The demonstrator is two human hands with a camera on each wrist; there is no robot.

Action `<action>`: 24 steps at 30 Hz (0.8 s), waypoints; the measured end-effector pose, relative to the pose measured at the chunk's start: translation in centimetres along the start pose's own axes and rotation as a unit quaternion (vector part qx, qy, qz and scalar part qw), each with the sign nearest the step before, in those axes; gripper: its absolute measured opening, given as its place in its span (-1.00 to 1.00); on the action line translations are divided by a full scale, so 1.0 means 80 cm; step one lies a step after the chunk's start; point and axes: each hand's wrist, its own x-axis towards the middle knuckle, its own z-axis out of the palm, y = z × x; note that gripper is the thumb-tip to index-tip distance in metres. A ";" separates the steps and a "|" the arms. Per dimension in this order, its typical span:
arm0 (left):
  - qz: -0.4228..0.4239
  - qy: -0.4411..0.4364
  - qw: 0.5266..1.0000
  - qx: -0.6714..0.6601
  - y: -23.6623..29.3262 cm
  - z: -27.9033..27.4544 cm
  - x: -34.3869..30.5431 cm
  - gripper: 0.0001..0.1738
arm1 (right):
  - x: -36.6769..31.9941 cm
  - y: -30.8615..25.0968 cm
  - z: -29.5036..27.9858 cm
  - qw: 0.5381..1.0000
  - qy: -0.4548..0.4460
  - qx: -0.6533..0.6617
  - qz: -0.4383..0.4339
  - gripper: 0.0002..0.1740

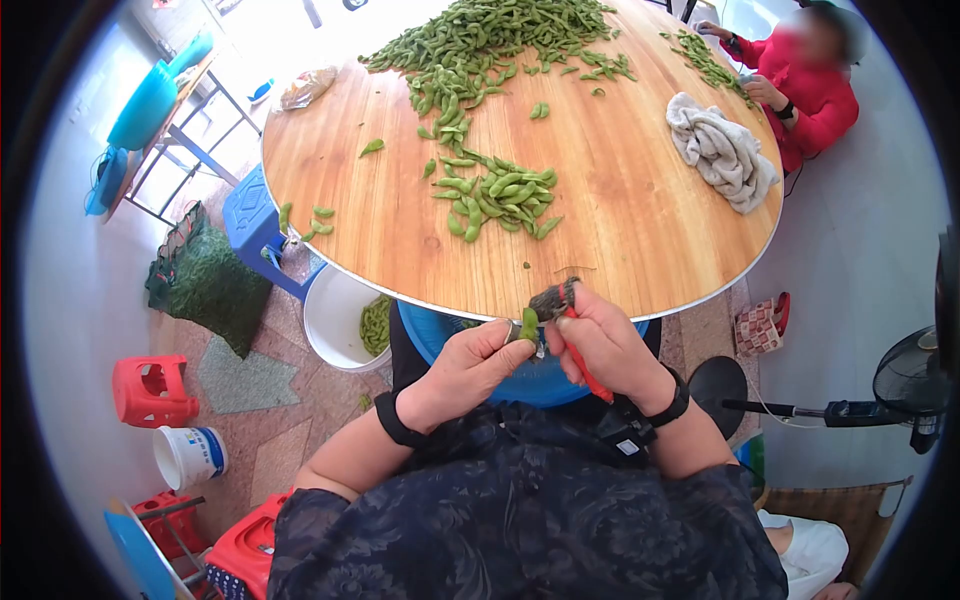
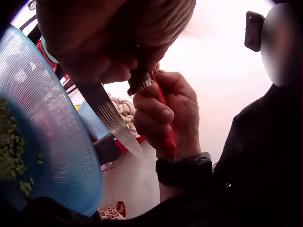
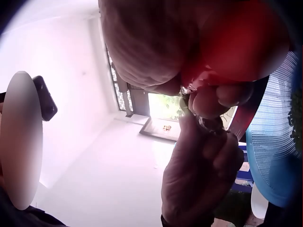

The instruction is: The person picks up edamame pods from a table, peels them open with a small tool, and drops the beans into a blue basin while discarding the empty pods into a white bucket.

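My left hand (image 1: 470,358) pinches a green soybean pod (image 1: 529,322) between thumb and fingertips just off the table's near edge. Close against it, my right hand (image 1: 610,345) grips a slim tool by its red handle (image 1: 588,372); the working end is hidden by fingers. A dark wrap (image 1: 550,301) covers a fingertip of the right hand. Below both hands is a blue mesh basket (image 2: 71,142), with loose green beans (image 2: 12,151) inside in the left wrist view. A small heap of pods (image 1: 505,195) lies ahead on the wooden table (image 1: 350,190).
A large mound of pods (image 1: 490,50) covers the table's far side. A grey rag (image 1: 725,150) lies at the right, near a person in red (image 1: 825,105) handling pods. On the floor at left stand a white bucket (image 1: 325,315) and a blue stool (image 1: 255,215). A fan (image 1: 905,385) stands right.
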 end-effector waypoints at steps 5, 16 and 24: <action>0.026 -0.018 0.999 0.038 0.004 0.001 0.003 -0.79 | -0.003 -0.007 -0.004 0.995 -0.090 -0.012 0.042 -0.93; 0.134 -0.006 0.956 0.263 -0.007 -0.008 0.003 -0.68 | -0.006 -0.007 -0.007 0.982 -0.112 -0.152 0.015 -0.93; 0.118 -0.057 0.924 0.360 0.016 -0.015 -0.009 -0.77 | -0.006 0.003 -0.005 0.979 -0.158 -0.011 0.129 -0.83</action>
